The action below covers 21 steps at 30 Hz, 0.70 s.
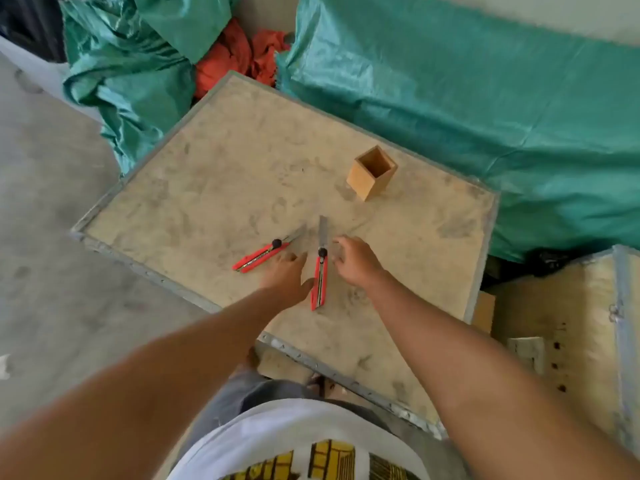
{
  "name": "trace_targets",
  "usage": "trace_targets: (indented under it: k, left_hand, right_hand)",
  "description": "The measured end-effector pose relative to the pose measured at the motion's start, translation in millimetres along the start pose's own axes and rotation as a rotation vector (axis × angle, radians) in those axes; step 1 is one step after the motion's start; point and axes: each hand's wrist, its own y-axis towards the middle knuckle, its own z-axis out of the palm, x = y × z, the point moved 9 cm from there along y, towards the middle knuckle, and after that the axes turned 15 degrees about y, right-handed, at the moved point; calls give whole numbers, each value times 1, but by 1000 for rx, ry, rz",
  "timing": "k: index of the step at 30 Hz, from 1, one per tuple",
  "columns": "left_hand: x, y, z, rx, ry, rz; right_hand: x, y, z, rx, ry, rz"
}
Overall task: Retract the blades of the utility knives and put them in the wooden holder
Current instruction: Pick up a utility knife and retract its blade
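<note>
A dusty plywood crate top [225, 174] fills mid-frame, green tarps [485, 109] behind. Two red utility knives [319, 277] [260, 256], blades out, lie at centre; the wooden holder [372, 173] stands upper right. Left hand [289, 277] and right hand [356, 259], fingers spread and empty, flank one knife.

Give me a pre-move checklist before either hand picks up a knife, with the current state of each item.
1. Blades retracted: not ok. The near knife and the far knife both show bare blade past the red handle.
2. Hands off the sharp ends: ok. The left hand and right hand flank the near knife at its handle and slider, short of the exposed blade.
3. Firm grip on a knife: not ok. Both hands are open; neither is closed on a handle.
4. Wooden holder upright, opening up: ok.
5. Holder empty: ok, as far as the view into it shows.
6. Blade locks loosened: cannot tell.
</note>
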Motion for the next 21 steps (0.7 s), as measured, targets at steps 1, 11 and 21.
trace_targets:
  k: [1,11,21]
  left_hand:
    - [-2,-5,10,42,-8,-8]
    - [-18,-20,57,27,-57,-12]
    - [-20,-33,63,55,-235,-69]
  right_hand:
    - [-2,-1,9,6,34,11]
    - [-16,8,36,-94,221,136]
    - [-31,4,35,-173,471,239]
